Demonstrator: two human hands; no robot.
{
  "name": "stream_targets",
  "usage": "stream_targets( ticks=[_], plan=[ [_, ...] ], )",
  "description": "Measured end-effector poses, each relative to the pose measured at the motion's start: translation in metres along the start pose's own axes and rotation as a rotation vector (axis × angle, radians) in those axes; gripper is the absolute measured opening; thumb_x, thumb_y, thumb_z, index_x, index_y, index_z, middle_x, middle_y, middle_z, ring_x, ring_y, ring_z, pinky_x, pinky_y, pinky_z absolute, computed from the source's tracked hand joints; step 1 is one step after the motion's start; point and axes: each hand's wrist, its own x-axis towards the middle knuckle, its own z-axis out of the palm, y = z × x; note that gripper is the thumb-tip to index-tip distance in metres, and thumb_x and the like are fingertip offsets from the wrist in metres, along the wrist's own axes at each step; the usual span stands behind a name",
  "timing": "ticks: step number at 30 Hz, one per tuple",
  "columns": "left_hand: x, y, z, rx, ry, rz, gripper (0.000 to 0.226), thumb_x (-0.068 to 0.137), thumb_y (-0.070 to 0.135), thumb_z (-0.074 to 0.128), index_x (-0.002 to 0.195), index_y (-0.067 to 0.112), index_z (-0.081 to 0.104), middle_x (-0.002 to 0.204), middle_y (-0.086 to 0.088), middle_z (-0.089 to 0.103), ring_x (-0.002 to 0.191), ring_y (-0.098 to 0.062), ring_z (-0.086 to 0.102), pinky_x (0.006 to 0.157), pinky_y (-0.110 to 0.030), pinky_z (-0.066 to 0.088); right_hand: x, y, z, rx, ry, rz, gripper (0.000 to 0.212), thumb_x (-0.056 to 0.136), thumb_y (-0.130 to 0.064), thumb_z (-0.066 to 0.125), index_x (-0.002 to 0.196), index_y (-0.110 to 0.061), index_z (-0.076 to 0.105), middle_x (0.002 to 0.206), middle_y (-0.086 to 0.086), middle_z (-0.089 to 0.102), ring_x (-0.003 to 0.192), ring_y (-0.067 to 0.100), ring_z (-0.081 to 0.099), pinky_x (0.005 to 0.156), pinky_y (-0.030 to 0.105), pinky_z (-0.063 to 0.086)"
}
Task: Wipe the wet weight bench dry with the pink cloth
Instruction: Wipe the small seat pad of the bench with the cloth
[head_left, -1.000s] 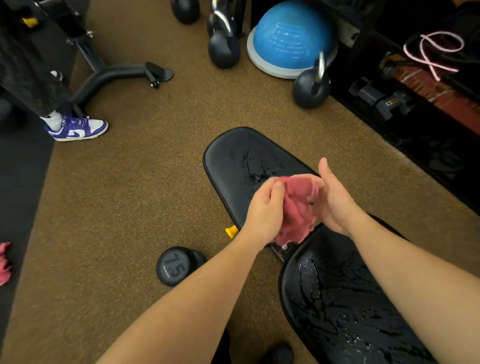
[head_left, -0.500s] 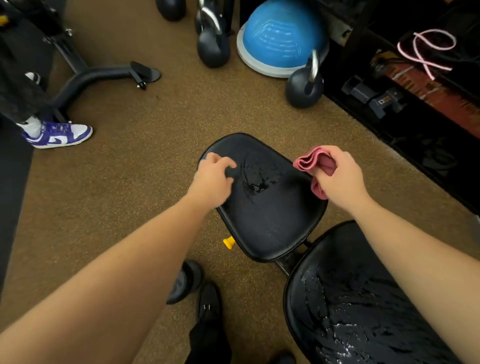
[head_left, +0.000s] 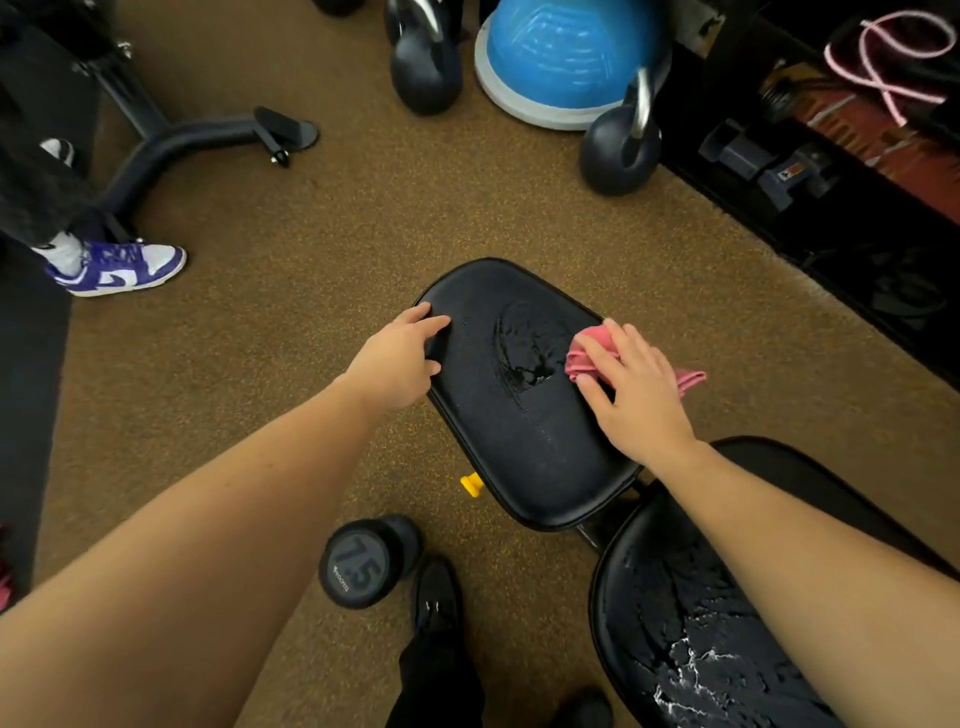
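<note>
Your right hand presses the bunched pink cloth onto the right edge of the weight bench's seat pad, its grip closed over the cloth, just beside a puddle near the pad's middle. Your left hand rests open at the pad's left edge, holding nothing, seemingly steadying it. The wiping looks barely begun: next, sweep the cloth leftward through the puddle. The back pad at bottom right still glistens with water and awaits its turn.

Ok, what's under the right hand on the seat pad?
The pink cloth, bunched against the seat pad beside the water patch. The right hand hides whether the pad beneath is wet.
</note>
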Motion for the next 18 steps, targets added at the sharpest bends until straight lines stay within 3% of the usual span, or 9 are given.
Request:
stream_targets(
  ticks=[7, 14, 18],
  plan=[
    [-0.004, -0.001, 0.002, -0.032, 0.008, 0.002, 0.069, 0.096, 0.000, 0.055, 0.155, 0.027, 0.033, 0.167, 0.004, 0.012, 0.147, -0.027, 0.033, 0.111, -0.039, 0.040, -0.013, -0.041, 0.023, 0.039, -0.020, -0.176, 0.050, 0.106, -0.046, 0.039, 0.155, -0.038, 0.034, 0.167, -0.002, 0.020, 0.155, 0.020, 0.011, 0.125, 0.045, 0.011],
    [-0.016, 0.003, 0.012, -0.069, 0.056, -0.003, 0.066, 0.097, 0.000, 0.054, 0.155, 0.022, 0.034, 0.167, -0.005, 0.012, 0.148, -0.028, 0.030, 0.111, -0.036, 0.036, -0.039, -0.075, 0.033, 0.090, -0.083, -0.313, 0.051, 0.103, -0.044, 0.049, 0.152, -0.046, 0.035, 0.165, -0.009, 0.025, 0.153, 0.018, 0.014, 0.121, 0.042, 0.010],
    [-0.020, 0.004, 0.016, -0.065, 0.054, -0.010, 0.066, 0.097, 0.002, 0.056, 0.156, 0.021, 0.033, 0.167, -0.006, 0.010, 0.148, -0.030, 0.031, 0.111, -0.038, 0.037, -0.062, -0.092, 0.046, 0.162, -0.107, -0.429, 0.046, 0.096, -0.032, 0.062, 0.139, -0.048, 0.054, 0.152, -0.015, 0.044, 0.138, 0.018, 0.032, 0.109, 0.042, 0.024]
  ],
)
